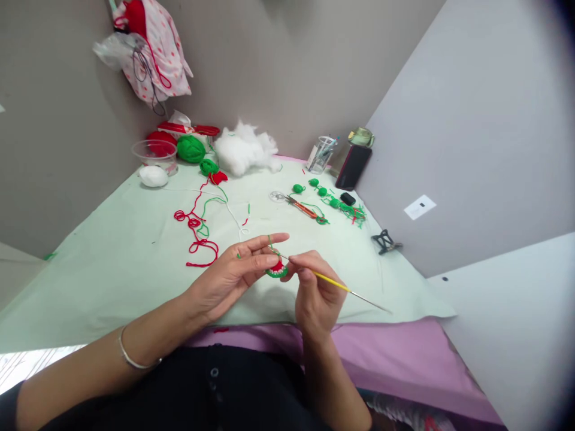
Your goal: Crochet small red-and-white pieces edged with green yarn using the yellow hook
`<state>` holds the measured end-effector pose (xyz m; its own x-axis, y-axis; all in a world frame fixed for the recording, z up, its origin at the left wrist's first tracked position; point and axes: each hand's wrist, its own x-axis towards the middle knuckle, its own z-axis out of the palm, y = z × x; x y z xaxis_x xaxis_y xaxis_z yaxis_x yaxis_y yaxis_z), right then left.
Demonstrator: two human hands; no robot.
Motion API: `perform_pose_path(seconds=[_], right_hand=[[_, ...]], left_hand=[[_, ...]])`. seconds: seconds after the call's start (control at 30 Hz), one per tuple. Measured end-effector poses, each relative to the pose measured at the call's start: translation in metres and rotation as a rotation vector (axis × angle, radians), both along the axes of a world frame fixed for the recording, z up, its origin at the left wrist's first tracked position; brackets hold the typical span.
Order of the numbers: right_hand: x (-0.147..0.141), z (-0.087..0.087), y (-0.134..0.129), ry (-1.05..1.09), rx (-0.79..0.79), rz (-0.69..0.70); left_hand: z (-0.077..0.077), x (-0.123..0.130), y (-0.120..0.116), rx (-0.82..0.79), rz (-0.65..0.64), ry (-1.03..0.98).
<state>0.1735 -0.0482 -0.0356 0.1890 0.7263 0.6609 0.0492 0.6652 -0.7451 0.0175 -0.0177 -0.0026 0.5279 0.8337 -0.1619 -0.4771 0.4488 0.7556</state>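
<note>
Between thumb and fingers, my left hand [242,266] pinches a small crochet piece [277,269], red in the middle with a white and green edge. Green yarn [270,240] runs over its raised index finger. My right hand [317,290] grips a crochet hook [331,281] by its yellow handle, fingers wrapped round it. The hook's metal tip reaches the top of the crochet piece; whether it sits inside a stitch I cannot tell. The other thin metal end points down to the right.
Loose red yarn [194,222] lies left of my hands. Behind are a green yarn ball [191,148], white stuffing [245,149], orange-handled scissors [302,207], small green crochet balls [322,191], a clear cup [321,154] and a phone [354,168]. A black stand [385,241] is at the right edge.
</note>
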Motion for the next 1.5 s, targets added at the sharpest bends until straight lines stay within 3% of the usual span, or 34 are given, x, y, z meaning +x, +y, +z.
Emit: perform_pose_path(seconds=[0.17,0.53,0.8,0.93,1.23,1.33,1.5], right_hand=[[0.0,0.004,0.002,0.106,-0.064,0.127],[-0.008,-0.002,-0.004,-0.244,0.141,-0.24],[0.001,0.002,-0.003,-0.088,0.034,-0.017],[0.004,0.0,-0.004,-0.006,-0.019,0.02],[0.011,0.004,-0.002,0.287,-0.143,0.26],[0.009,0.005,-0.002,0.249,-0.139,0.257],[0.0,0.003,-0.002,-0.054,-0.048,0.034]], left_hand=[[0.003,-0.003,0.002,0.036,0.009,0.022],[0.004,-0.002,0.003,-0.033,-0.039,-0.003],[0.002,-0.006,0.004,-0.024,-0.052,-0.024],[0.002,-0.008,0.006,-0.032,-0.052,-0.014],[0.002,-0.011,0.006,-0.017,-0.138,-0.018],[0.001,-0.009,0.005,0.014,-0.134,0.016],[-0.002,-0.003,0.001,0.123,-0.055,0.093]])
